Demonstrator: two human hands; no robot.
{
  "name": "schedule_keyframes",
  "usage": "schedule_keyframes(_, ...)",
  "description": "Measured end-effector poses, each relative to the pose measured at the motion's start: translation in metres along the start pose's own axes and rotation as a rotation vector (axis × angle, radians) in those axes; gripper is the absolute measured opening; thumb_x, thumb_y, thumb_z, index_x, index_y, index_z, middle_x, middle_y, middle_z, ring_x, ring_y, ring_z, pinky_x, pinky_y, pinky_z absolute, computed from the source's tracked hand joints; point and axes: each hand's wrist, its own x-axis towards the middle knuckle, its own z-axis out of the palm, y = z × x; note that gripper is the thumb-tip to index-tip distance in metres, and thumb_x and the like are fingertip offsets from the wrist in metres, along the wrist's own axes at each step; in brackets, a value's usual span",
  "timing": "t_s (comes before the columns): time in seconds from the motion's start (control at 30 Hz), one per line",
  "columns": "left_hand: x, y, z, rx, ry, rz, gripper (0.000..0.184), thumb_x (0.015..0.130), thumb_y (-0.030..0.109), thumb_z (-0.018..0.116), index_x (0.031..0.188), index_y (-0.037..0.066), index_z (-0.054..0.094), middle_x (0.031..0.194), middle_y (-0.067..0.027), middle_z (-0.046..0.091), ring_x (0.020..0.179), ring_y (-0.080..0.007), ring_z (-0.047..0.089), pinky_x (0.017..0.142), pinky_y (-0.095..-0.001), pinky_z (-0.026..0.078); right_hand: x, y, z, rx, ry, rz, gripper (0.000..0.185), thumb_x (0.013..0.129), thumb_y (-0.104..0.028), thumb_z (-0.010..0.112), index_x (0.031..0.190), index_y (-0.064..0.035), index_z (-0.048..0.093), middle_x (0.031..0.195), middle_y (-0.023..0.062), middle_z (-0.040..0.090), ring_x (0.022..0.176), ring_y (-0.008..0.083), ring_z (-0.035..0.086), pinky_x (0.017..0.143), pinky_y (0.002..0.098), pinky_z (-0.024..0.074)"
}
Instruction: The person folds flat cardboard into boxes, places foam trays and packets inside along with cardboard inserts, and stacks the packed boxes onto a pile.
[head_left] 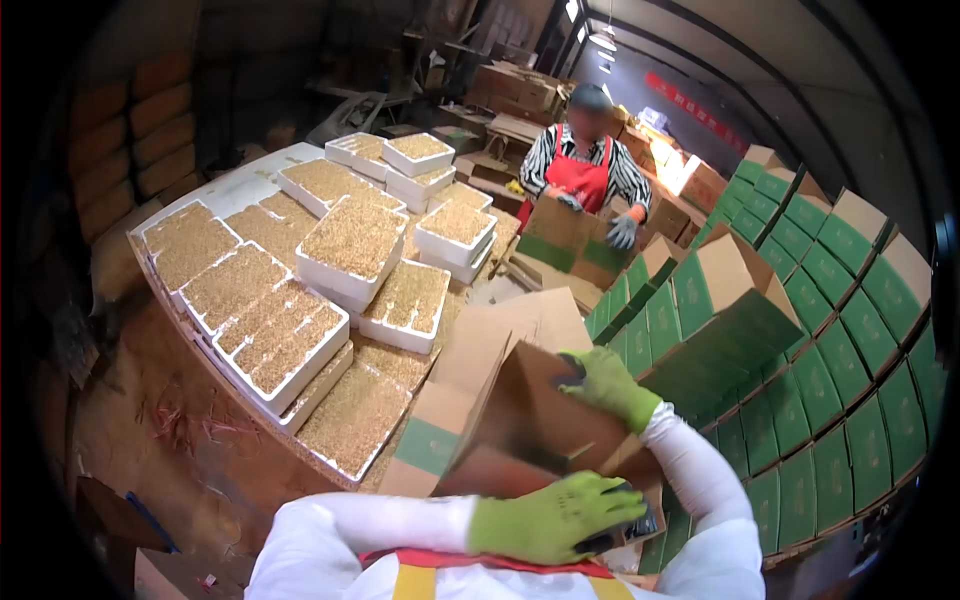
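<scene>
An open cardboard box point(535, 400) stands in front of me, brown inside, with flaps raised and a green band point(425, 445) on one flap. My right hand point(612, 388), in a yellow-green glove with dark fingertips, is closed over the box's far right edge. At the near side of the box is my left hand point(558, 515), gloved alike, its fingers stretched to the right and its thumb apart from them. What lies under the left palm is hidden.
White foam trays point(350, 240) filled with tan granular material stand on the table at left, some stacked. Green-and-tan boxes point(830, 350) fill the right side in rows. Across from me a co-worker point(580, 165) in a red apron and grey gloves handles another cardboard box point(570, 235).
</scene>
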Motion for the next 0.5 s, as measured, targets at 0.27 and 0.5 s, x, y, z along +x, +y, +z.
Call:
schedule_keyframes(0.27,-0.056,-0.113,-0.059,0.283,-0.424,-0.105,0.049,0.086,0.022,0.068,0.132,0.01,0.057,0.136,-0.0128,0.056,0.129,-0.0296,0.05,0.113,-0.0428,0.034,0.009,0.003,0.004,0.212,0.078,-0.084,0.055,0.076,-0.029,0.077,0.123,-0.0068,0.06,0.105,0.0174,0.067,0.097,0.0346,0.064,0.085,0.0439,0.05)
schedule_keyframes(0.5,-0.061,-0.13,-0.042,0.306,-0.245,-0.238,0.046,0.08,0.033,0.071,0.121,0.014,0.066,0.13,-0.0094,0.059,0.126,-0.0349,0.048,0.111,-0.0497,0.032,-0.126,-0.029,-0.128,0.386,-0.042,0.343,0.082,0.065,-0.041,0.087,0.131,-0.0045,0.055,0.112,0.0158,0.06,0.101,0.0363,0.06,0.088,0.042,0.0498)
